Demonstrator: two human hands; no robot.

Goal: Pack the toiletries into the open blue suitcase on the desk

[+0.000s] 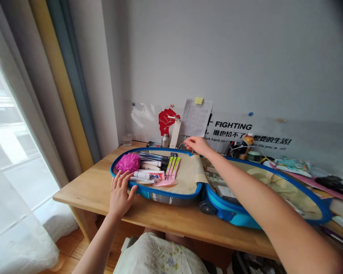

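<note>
An open blue suitcase (pixel 185 196) lies on the wooden desk. Its left half holds a pink bath puff (pixel 128 162), white tubes (pixel 141 174), a red-and-white toothpaste box (pixel 157 175), dark pouches and yellow-green packs (pixel 171 167). My left hand (pixel 122 192) rests on the left front rim beside the puff, fingers spread and holding nothing. Above the back rim, near the hinge, my right hand (pixel 196 144) has its fingers curled together; whatever they hold, if anything, is too small to name. My right forearm crosses over the suitcase's right half.
The wooden desk (pixel 85 188) extends left toward a curtain (pixel 57 83). Behind the suitcase stand a glass (pixel 127 139), a silver-topped jar (pixel 165 140) and a white upright lamp (pixel 175 133). Bottles (pixel 247 144) and clutter line the back right. Paper (pixel 196 117) hangs on the wall.
</note>
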